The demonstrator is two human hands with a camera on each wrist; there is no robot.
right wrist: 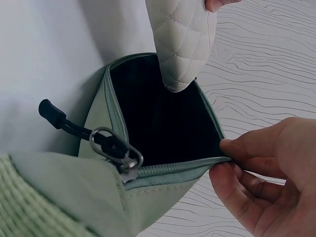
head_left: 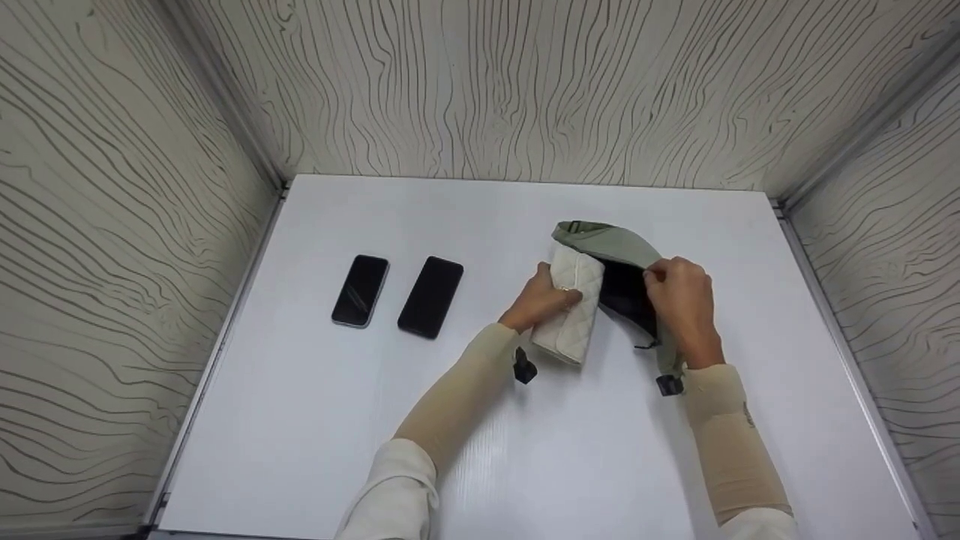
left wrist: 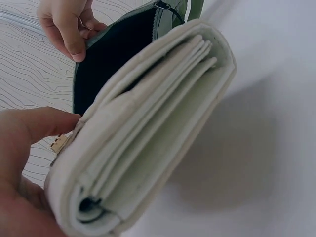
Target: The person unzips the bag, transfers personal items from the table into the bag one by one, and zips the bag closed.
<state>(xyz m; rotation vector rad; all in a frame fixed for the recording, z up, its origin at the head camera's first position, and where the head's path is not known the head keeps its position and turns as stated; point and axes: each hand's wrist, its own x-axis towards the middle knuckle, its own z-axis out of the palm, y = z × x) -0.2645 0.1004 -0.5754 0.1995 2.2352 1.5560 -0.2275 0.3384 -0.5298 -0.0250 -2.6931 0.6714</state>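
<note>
A white quilted wallet (head_left: 576, 322) with a small gold clasp is gripped by my left hand (head_left: 546, 300), thumb on the clasp side. The left wrist view shows the wallet's (left wrist: 148, 128) layered edge. My right hand (head_left: 684, 304) pinches the rim of a green waist bag (head_left: 611, 244) by its opening. In the right wrist view the bag (right wrist: 106, 133) gapes with its zipper undone, showing a dark inside. One end of the wallet (right wrist: 182, 54) reaches over the opening there; how deep it sits is hard to tell.
Two dark-screened phones, one silver-edged (head_left: 360, 291) and one black (head_left: 431, 297), lie on the white table (head_left: 300, 435) to the left. Black buckles (head_left: 670, 385) hang from the bag's strap ends. Patterned walls (head_left: 480, 90) enclose the table at the back and sides.
</note>
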